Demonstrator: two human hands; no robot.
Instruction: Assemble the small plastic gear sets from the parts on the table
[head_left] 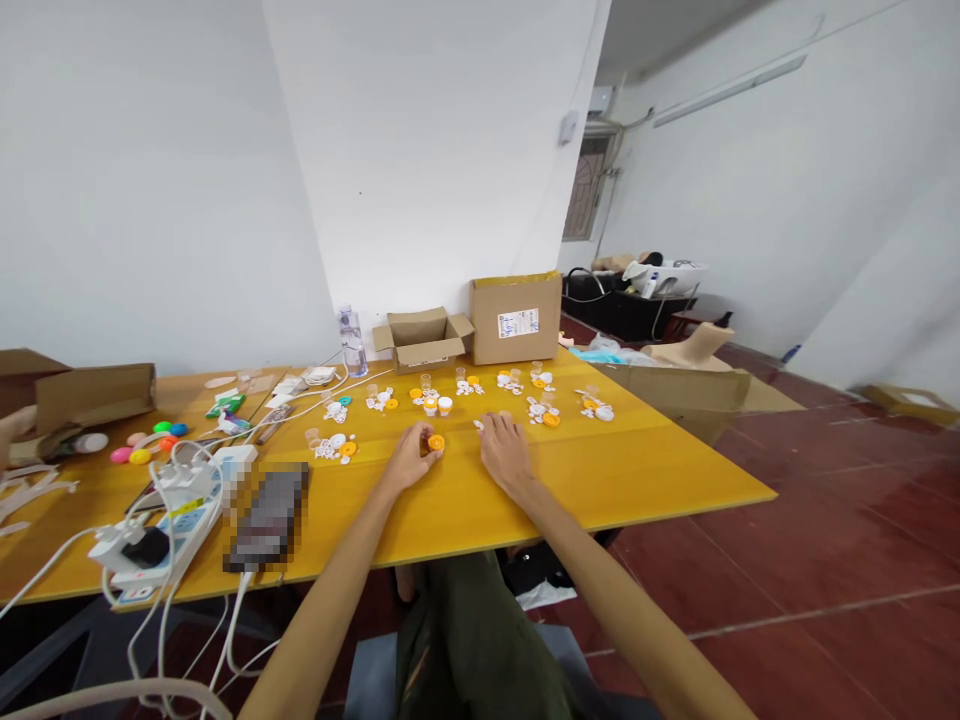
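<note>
My left hand (409, 460) is closed round an orange round plastic piece (436, 442), held between thumb and fingers just over the table. To its right, my right hand (507, 450) has bent fingers with a small white plastic piece (478, 426) at the tips, pinched as far as I can see. Beyond my hands stand two small white-topped cups (445, 405) side by side. Little piles of white, orange and clear plastic parts lie in an arc, among them one with an orange ring (551, 420) and one at the left (330, 446).
An open carton (431, 353) and a closed carton (517, 345) stand at the back by a water bottle (351, 340). On the left lie a phone (268, 518), a power strip (202, 535) with cables and coloured balls (140, 456). Part of another person's hand (15, 425) shows far left.
</note>
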